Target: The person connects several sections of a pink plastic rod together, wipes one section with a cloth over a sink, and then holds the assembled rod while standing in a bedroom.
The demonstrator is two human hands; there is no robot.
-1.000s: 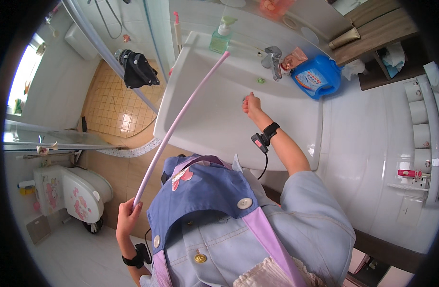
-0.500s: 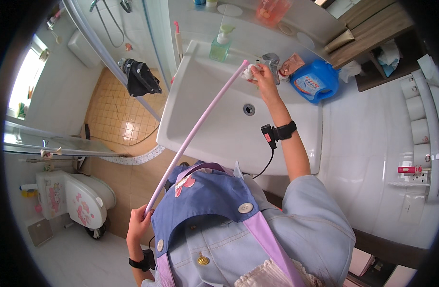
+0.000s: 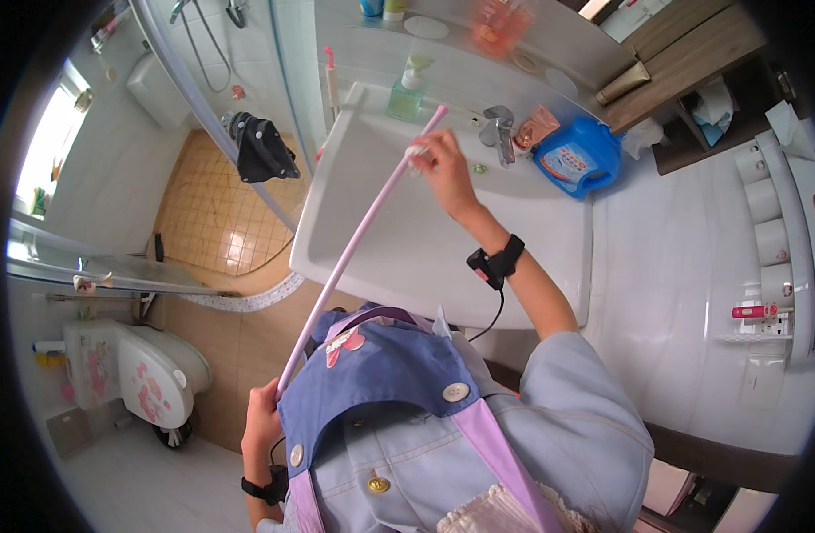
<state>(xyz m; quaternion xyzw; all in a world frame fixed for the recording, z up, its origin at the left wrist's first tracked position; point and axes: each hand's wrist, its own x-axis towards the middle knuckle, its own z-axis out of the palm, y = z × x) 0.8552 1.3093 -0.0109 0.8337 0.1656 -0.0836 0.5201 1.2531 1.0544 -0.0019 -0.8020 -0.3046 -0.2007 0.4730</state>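
Observation:
A long pink pole (image 3: 354, 244) slants from my waist up over the white washbasin (image 3: 399, 258). My left hand (image 3: 261, 428) grips its lower end beside my blue apron. My right hand (image 3: 439, 162), a black band on its wrist, is closed around the pole just below its upper tip, with a small white piece showing between the fingers. That hand hovers over the back of the basin, left of the chrome tap (image 3: 496, 133).
A green soap dispenser (image 3: 407, 89), a pink pouch (image 3: 536, 129) and a blue detergent bottle (image 3: 578, 158) stand behind the basin. The shower floor with tan tiles (image 3: 212, 204) and a black item (image 3: 258, 149) lies left. A toilet (image 3: 150, 377) is lower left; white rolls (image 3: 767, 240) are right.
My right hand rose out of the basin to the pole's top end, then closed on it just below the tip. The pole's top swung left, away from the tap.

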